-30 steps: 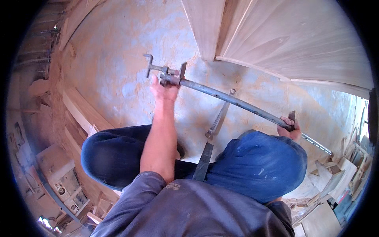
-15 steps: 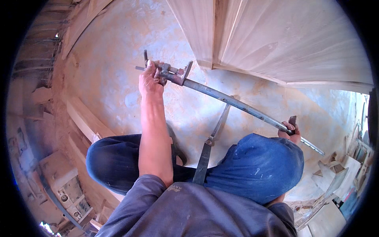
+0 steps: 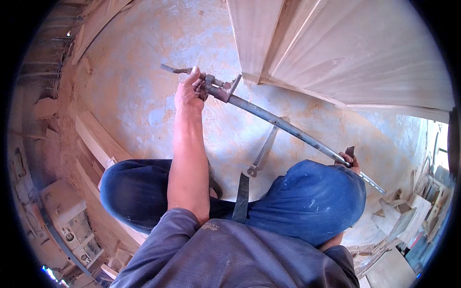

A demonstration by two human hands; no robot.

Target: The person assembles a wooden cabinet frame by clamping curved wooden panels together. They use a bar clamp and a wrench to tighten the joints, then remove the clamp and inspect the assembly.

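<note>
A long metal bar clamp (image 3: 278, 122) slants in front of me, its screw end up at the left and its perforated tail down at the right. My left hand (image 3: 190, 93) is closed round the screw end, thumb up beside the threaded spindle. The clamp's crank handle (image 3: 174, 69) sticks out to the left past this hand. At the lower end my right hand (image 3: 349, 163) wraps round the bar by the dark sliding jaw (image 3: 350, 151); my knee hides part of it. No workpiece sits between the jaws. Beneath the bar, a metal wrench (image 3: 261, 151) lies on the floor.
A large pale wooden panel (image 3: 365, 57) with framed edges stands at the upper right, close to the clamp's upper jaw. Planks (image 3: 103, 141) lie left of my knee. Wood offcuts (image 3: 398, 216) are piled at the right. A dark strap (image 3: 241, 197) hangs between my knees.
The crank handle by my left hand has turned from upright to pointing left. The bar has shifted slightly, and both hands keep hold of it.
</note>
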